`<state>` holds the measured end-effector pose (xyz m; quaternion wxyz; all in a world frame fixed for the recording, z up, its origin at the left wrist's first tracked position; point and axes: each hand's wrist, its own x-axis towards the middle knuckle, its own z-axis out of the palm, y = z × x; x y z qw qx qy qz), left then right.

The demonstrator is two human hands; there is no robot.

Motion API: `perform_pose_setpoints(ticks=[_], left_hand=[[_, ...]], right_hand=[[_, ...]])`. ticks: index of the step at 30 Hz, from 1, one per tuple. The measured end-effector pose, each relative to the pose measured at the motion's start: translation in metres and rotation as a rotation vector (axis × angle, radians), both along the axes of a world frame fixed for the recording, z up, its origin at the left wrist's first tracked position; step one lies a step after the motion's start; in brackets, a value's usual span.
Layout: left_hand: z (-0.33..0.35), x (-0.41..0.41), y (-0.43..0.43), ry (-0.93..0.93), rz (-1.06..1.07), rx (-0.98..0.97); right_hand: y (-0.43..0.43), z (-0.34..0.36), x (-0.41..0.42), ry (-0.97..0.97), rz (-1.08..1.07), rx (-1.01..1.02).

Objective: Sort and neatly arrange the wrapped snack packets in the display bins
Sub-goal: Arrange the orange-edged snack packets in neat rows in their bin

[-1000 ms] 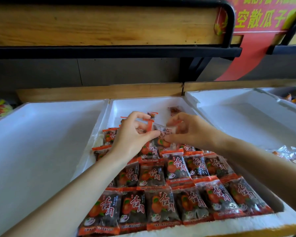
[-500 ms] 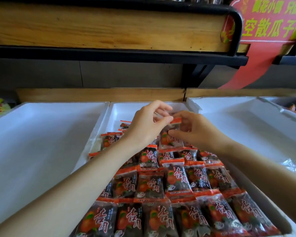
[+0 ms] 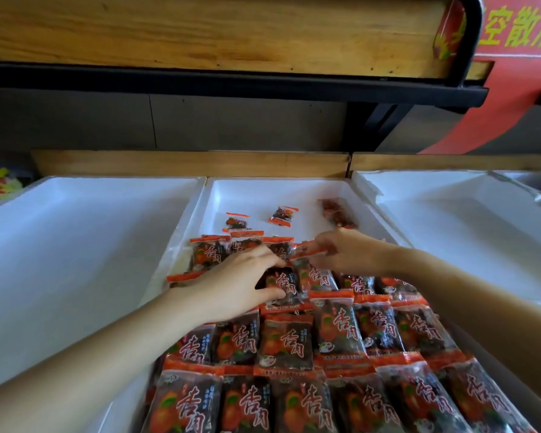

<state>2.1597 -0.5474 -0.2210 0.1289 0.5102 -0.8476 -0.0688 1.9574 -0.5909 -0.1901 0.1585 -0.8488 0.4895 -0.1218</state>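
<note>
Your left hand (image 3: 235,285) is curled round a dark packet (image 3: 282,282), thumb under its lower edge and fingers over its top. The packet sits at the far end of the rows of packets (image 3: 294,364), which fill the 6 o'clock part of the middle bin (image 3: 278,187). Just beside it at 2 o'clock, your right hand (image 3: 345,251) pinches an orange-edged packet (image 3: 308,253) by its sealed strip, over the back row. On the bin's bare floor at 12 o'clock from your hands lie two loose packets (image 3: 236,222), apart from each other. A reddish packet (image 3: 338,212) lies at 1 o'clock, near the bin's right wall. The white left bin (image 3: 91,232) lies at 9 o'clock and the right bin (image 3: 434,210) at 3 o'clock. A wooden shelf (image 3: 200,29) runs overhead at 12 o'clock, with a red banner (image 3: 512,95) at 2 o'clock.
</note>
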Motion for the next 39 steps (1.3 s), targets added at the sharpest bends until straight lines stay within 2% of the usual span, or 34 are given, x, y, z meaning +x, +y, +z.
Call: perform_pose_setpoints(ticks=[5,11,15,18,26,33,39], left_hand=[[-0.003,0.001,-0.002,-0.050,-0.030,-0.057],[0.013,0.003,-0.006,-0.167,-0.070,-0.165],[0.042,0.018,-0.048,0.003,-0.009,-0.157],[0.052,0.034,-0.100,0.101,0.071,-0.111],[0.016,0.055,-0.211,0.004,0.218,0.059],[-0.001,0.062,-0.247,-0.085,0.317,0.270],[0.007,0.062,-0.247,-0.075,0.354,0.203]], right_hand=[[-0.006,-0.008,0.000,-0.017,-0.016,-0.084],[-0.010,-0.004,-0.004,0.035,0.109,-0.100],[-0.046,0.014,0.002,-0.117,0.017,-0.199],[-0.096,0.017,0.010,-0.088,-0.065,-0.254],[-0.205,-0.009,0.035,0.124,-0.121,-0.099],[-0.237,-0.024,0.047,0.159,-0.029,-0.016],[-0.242,-0.017,0.046,0.161,-0.064,0.064]])
